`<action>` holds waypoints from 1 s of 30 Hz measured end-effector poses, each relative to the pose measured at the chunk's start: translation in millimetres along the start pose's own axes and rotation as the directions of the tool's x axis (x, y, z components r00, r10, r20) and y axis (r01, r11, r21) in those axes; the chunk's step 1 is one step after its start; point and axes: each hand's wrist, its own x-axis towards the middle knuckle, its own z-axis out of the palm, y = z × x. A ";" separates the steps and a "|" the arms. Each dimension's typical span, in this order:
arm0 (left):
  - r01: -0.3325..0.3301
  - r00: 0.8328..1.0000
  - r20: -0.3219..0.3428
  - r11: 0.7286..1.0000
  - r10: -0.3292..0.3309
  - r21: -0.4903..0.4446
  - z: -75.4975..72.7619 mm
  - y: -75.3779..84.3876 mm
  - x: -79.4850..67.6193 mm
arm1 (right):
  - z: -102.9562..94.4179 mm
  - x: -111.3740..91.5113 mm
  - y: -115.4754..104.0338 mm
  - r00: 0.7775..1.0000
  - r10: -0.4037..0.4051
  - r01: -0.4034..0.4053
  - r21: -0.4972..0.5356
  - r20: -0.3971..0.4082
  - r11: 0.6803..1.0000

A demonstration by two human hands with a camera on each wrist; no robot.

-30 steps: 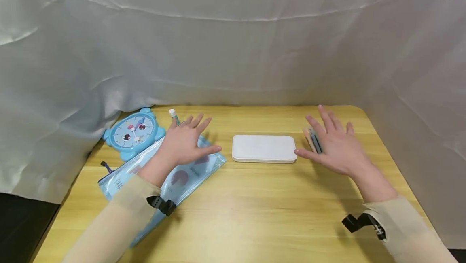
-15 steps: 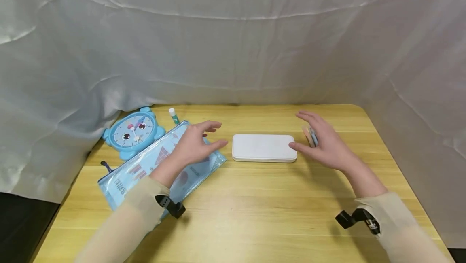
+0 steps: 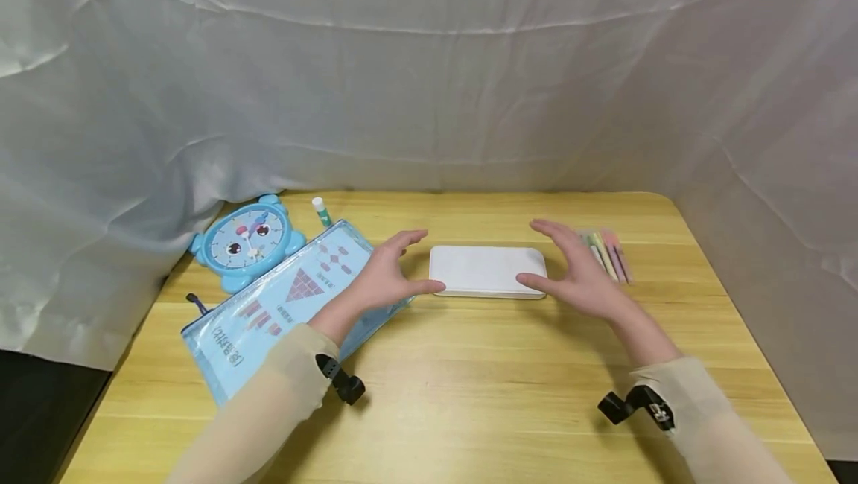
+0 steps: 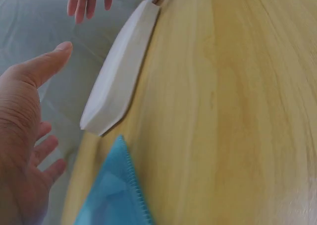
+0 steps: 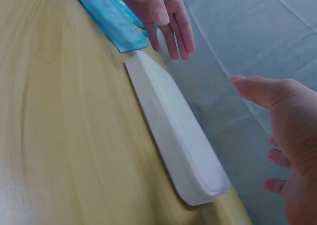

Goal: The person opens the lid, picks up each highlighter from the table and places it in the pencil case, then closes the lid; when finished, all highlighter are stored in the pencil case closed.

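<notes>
A flat white case [image 3: 488, 271] with rounded corners lies on the wooden table in the head view. At its left end hovers my left hand [image 3: 387, 275], thumb and fingers spread apart, partly above the blue zip pouch [image 3: 295, 301]. Over the other end is my right hand [image 3: 582, 275], its thumb tip in front of the white top. Both wrist views show a gap between the hands and the white case [image 4: 119, 69], so neither holds it. The case's long side faces the right wrist camera, with the right hand [image 5: 287, 131] beside it.
A blue animal-shaped clock [image 3: 246, 243] stands left of the pouch, and a glue stick [image 3: 322, 211] lies behind it. Several pastel pens [image 3: 611, 255] are behind the right hand. Grey cloth [image 3: 429, 82] encloses the back and sides of the wooden table [image 3: 469, 395].
Both hands have moved inward toward the white case, the left to the right and the right to the left. The pens and more of the pouch have come into sight.
</notes>
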 end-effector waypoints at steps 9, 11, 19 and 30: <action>0.025 0.998 0.056 0.998 -0.029 0.057 15.8 -8.7 8.7 | 20.4 5.1 9.0 0.999 0.024 -0.024 -0.012 0.035 1.000; 0.029 0.998 0.058 0.997 -0.033 0.077 18.5 -9.2 10.4 | 25.2 6.5 11.0 0.999 0.023 -0.022 -0.039 0.038 0.999; 0.036 0.996 0.074 0.997 -0.042 0.073 30.3 -10.6 14.1 | 42.5 11.3 19.6 0.997 0.022 -0.010 -0.144 0.081 0.990; 0.105 0.993 0.043 0.993 -0.108 0.052 43.4 -16.9 10.5 | 53.7 12.4 30.8 0.992 0.062 -0.037 -0.215 0.108 0.976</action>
